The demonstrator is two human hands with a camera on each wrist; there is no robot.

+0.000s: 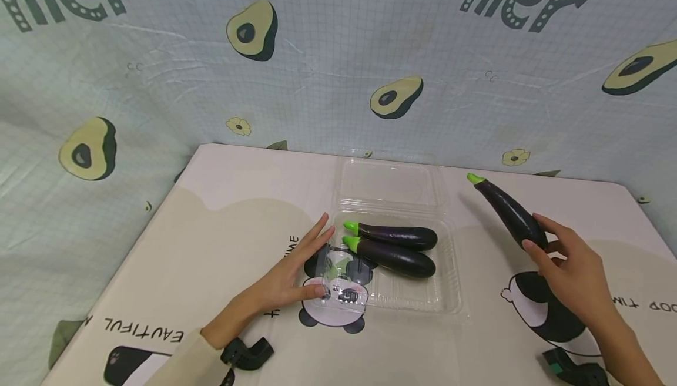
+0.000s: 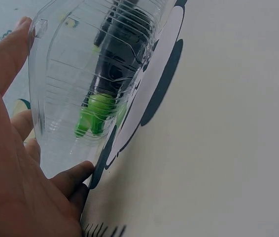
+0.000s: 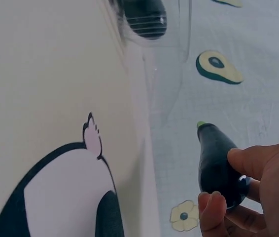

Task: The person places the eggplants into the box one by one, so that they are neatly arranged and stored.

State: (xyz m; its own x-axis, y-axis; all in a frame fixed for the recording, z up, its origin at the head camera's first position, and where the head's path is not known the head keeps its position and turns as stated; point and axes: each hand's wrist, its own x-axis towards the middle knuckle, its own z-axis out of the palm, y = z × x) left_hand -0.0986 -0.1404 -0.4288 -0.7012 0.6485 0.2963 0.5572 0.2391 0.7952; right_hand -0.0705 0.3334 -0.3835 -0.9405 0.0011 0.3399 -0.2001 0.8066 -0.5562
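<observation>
A clear plastic clamshell container stands on the table with its lid folded back flat. Inside it two dark purple eggplants lie side by side, a rear one and a front one, their green stem ends pointing left. My left hand rests along the container's left side with spread, fairly straight fingers; the left wrist view shows them against the clear wall. To the right of the container, my right hand grips a third eggplant by its thick end, above the table, green tip pointing up and left.
The table has a pale cover printed with cartoon pandas and lettering. Behind it hangs a light cloth with avocado prints. Black wrist devices are worn on the left wrist and the right wrist.
</observation>
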